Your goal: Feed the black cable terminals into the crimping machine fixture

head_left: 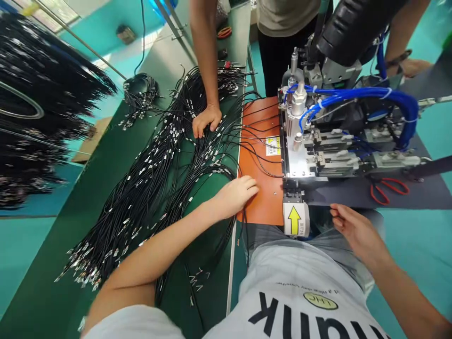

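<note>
My left hand (237, 194) is curled, fingers together, over black cables at the left edge of an orange plate (263, 197). Cable ends hang down just below that hand, and its thumb is hidden. My right hand (358, 231) is off the front of the machine with thumb and fingertips pinched; whatever lies between them is too small to make out. Several black cables (261, 113) run across the orange plate into the side of the metal machine (296, 155). A large bundle of black cables (148, 174) with white tags spreads over the green table.
Another person's hand (207, 120) presses on the cable bundle. Red-handled scissors (388, 190) lie on the dark surface at right. Blue air hoses (367, 94) arch over the machine. More cables (42, 94) hang from a rack at left. A yellow arrow label (294, 220) faces me.
</note>
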A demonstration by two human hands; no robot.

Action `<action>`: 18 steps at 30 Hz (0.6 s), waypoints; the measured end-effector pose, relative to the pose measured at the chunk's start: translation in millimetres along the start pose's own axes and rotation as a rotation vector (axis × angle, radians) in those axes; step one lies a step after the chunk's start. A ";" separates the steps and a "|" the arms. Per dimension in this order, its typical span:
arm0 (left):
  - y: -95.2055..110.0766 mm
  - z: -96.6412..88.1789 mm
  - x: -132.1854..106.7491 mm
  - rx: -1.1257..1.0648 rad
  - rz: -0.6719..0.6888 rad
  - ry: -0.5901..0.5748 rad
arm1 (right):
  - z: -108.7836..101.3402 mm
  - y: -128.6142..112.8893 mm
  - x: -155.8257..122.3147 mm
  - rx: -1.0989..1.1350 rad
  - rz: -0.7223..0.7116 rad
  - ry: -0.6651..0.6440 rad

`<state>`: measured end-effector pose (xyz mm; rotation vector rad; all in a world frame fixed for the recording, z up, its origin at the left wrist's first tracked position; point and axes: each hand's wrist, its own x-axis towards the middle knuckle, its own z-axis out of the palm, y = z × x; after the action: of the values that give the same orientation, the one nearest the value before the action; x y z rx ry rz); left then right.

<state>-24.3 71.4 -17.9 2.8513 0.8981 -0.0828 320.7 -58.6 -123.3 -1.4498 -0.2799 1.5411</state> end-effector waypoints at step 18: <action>-1.6 -52.5 -21.3 0.244 0.076 -0.247 | 14.6 -45.8 -30.7 -0.256 -0.145 0.001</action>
<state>-42.3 69.1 35.8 2.9996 0.7755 -0.5584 324.5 -52.0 -66.8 -1.5899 -0.5867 1.4256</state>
